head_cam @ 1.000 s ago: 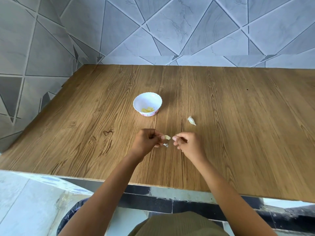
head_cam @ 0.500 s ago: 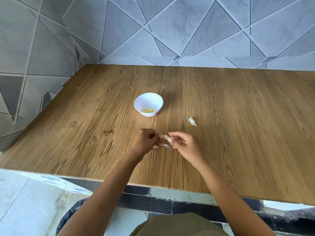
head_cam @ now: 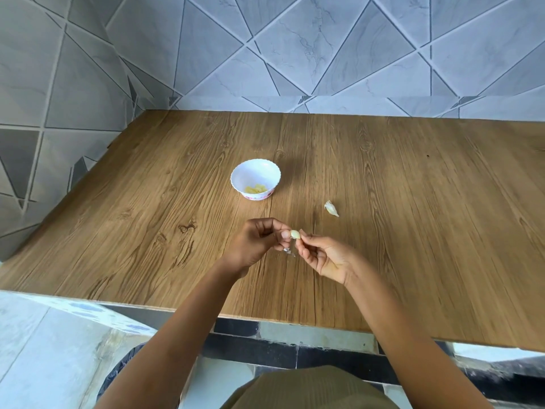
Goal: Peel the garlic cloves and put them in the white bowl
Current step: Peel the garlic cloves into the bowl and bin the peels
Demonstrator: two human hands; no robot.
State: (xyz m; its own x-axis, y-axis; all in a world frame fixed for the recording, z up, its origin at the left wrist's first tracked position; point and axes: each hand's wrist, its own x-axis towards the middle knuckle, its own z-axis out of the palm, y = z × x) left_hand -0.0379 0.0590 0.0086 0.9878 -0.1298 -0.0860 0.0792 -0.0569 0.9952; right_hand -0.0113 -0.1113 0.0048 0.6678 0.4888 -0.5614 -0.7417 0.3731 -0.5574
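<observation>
wooden table [head_cam: 413, 231] carries a white bowl [head_cam: 254, 174] and one garlic clove [head_cam: 331, 208].

Both arms reached forward, hands close together. The left hand [head_cam: 253, 242] pinched a garlic clove [head_cam: 295, 234], fingers curled. The right hand [head_cam: 326, 256] pinched it too, palm up.

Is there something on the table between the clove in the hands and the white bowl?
Nothing visible. Both the left hand and right hand pinch the garlic clove; only bare table lies between it and the white bowl. The unpeeled clove lies off to the right, outside that path.
</observation>
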